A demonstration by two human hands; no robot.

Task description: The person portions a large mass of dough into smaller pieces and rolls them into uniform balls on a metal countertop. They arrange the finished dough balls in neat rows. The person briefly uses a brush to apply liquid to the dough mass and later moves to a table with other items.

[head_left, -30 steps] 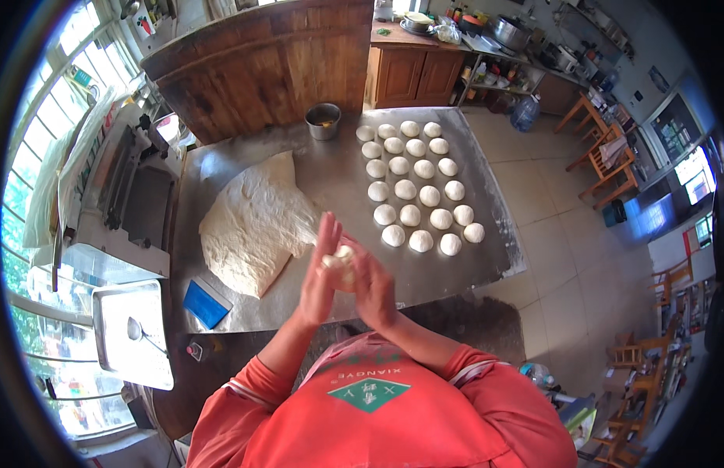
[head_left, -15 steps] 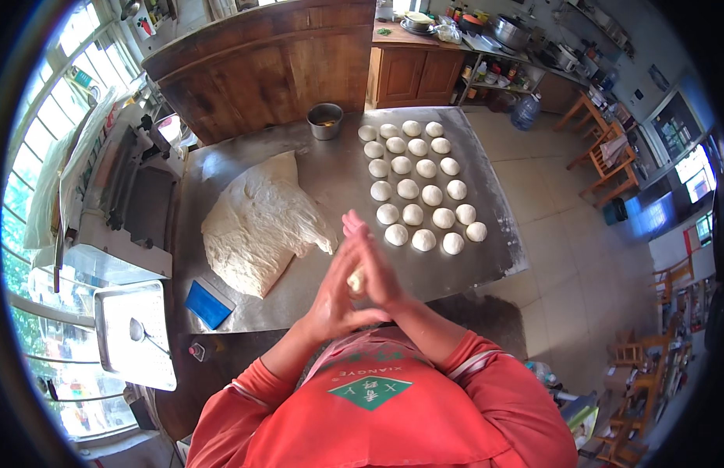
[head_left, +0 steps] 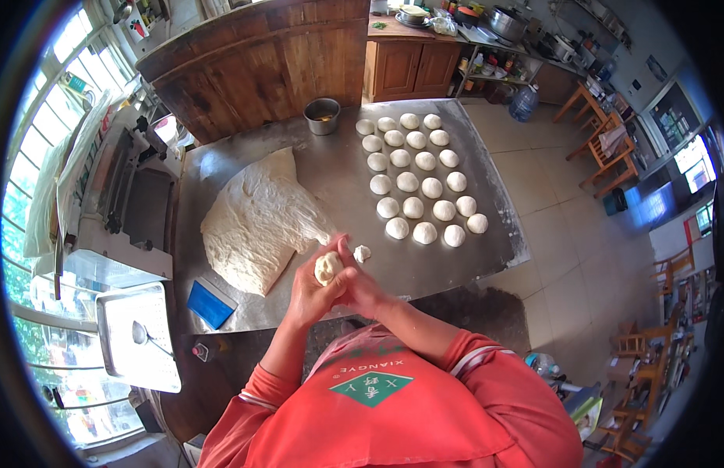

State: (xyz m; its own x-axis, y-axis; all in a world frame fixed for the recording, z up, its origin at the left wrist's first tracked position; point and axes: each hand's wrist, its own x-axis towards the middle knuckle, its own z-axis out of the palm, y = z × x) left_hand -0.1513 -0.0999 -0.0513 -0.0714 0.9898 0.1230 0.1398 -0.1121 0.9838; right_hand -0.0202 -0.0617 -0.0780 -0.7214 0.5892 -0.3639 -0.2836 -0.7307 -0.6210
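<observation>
- Left hand [head_left: 306, 292] curls firmly around a dough lump [head_left: 327, 267], which bulges upward from the grasp.
- Right hand [head_left: 362, 293] rests against the left; its own hold cannot be told.
- Lump looks roundish, long axis unclear.
- Just right of the grip: dough scrap [head_left: 362, 253].
- Beyond, leftward: dough slab [head_left: 253, 222], narrow end pointing handward.
- Beyond, rightward: dough balls [head_left: 407, 182].
</observation>
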